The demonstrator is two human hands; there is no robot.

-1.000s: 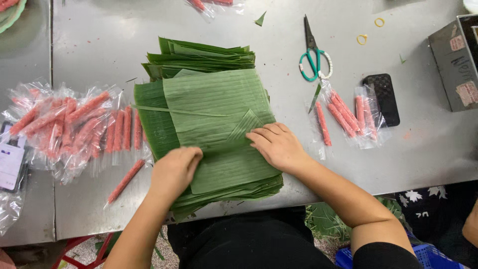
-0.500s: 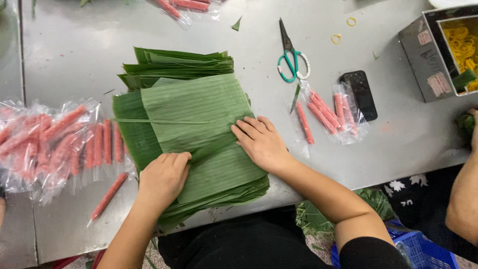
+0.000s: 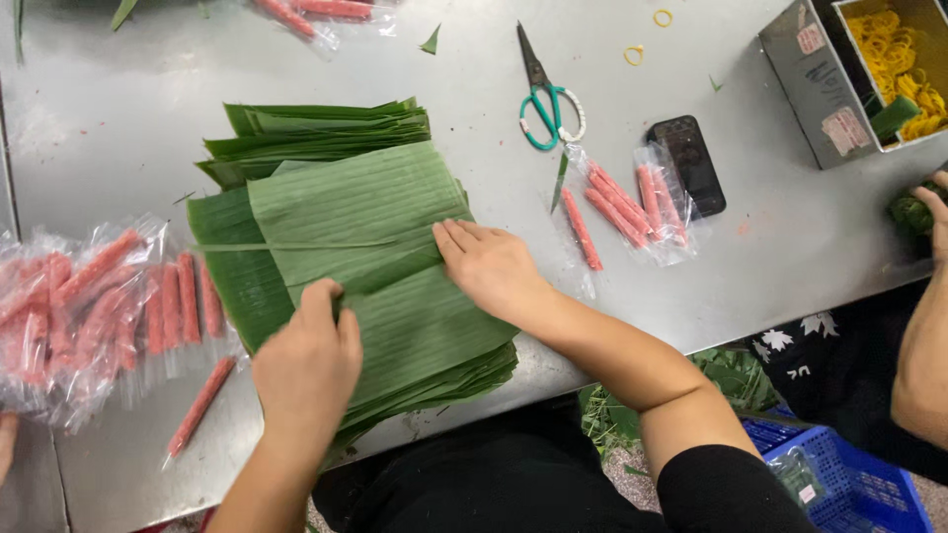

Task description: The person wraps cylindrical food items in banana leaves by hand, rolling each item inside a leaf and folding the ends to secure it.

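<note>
at the bottom of the frame the left hand (image 3: 308, 363) sits on the lower left part of a stack of green leaves (image 3: 365, 266), its fingers curled and pinching the edge of the top leaf, likely to peel it from the ones beneath. just above and to the right, the right hand (image 3: 491, 266) lies flat on the middle of the stack, fingers stretched out and pressed together, gripping nothing (it seems to pin the pile so it does not slide). the stack fills the centre of the steel table (image 3: 128, 109), its near corner hanging over the table's lower edge, with a second fanned batch of leaves showing behind it.

at the left edge lie clear bags of pink sticks (image 3: 99, 306), one loose stick (image 3: 200, 406) close to the left wrist. right of the stack are more pink sticks in wrappers (image 3: 632, 202), then a dark phone (image 3: 686, 165). further up, green-handled scissors (image 3: 543, 99) and two yellow rubber bands (image 3: 662, 18). in the upper right corner stands a metal box (image 3: 820, 89) full of yellow bands. another person's arm (image 3: 928, 326) reaches in at the right edge. nothing lies between the hands and the leaves.
</note>
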